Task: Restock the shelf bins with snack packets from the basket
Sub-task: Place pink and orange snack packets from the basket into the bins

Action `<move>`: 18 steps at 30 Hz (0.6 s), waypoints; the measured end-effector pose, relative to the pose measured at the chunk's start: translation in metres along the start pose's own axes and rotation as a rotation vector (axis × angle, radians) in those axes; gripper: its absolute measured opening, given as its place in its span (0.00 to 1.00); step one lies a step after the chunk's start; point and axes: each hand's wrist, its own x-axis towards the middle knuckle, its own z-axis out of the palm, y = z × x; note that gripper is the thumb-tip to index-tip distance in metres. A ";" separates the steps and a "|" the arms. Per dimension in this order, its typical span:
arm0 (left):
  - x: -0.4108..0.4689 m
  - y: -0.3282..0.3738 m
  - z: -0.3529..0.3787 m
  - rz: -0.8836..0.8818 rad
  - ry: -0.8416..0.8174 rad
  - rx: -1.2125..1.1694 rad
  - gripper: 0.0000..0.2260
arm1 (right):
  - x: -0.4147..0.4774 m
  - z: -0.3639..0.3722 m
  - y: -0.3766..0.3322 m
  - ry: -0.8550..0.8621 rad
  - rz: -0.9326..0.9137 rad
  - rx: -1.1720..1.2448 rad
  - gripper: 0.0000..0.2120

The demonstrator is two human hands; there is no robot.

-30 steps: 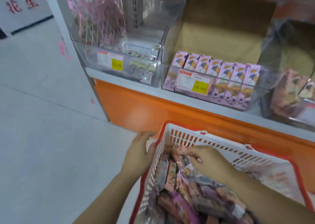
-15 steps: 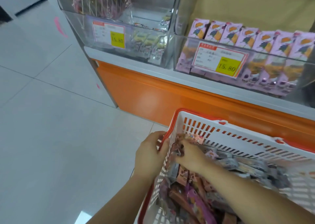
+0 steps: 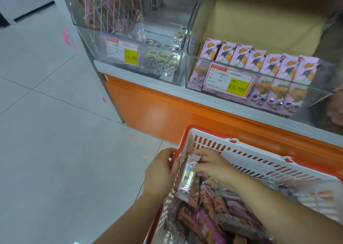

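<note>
A white basket with a red rim stands on the floor below the shelf, heaped with several snack packets. My left hand grips the basket's left rim. Inside the near-left corner my right hand holds a silvery white packet, lifted on end above the heap. Above, a clear bin holds a row of upright pink packets, and a clear bin to its left holds a few yellow-white packets.
An orange shelf base with a grey ledge runs under the bins. Both bins carry yellow 15.80 price tags. Pale tiled floor spreads to the left. A higher clear bin holds pink packets.
My right hand has pulled a silvery white packet up out of the heap. The view has moved closer to the shelf; my left hand stays on the rim.
</note>
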 end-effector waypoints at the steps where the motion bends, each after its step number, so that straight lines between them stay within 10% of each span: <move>1: 0.000 0.001 0.000 0.003 -0.009 0.016 0.11 | -0.010 -0.005 -0.009 0.000 -0.027 -0.010 0.22; 18: -0.017 0.105 -0.141 0.429 0.119 -0.504 0.11 | -0.110 -0.037 -0.174 0.248 -0.717 0.110 0.19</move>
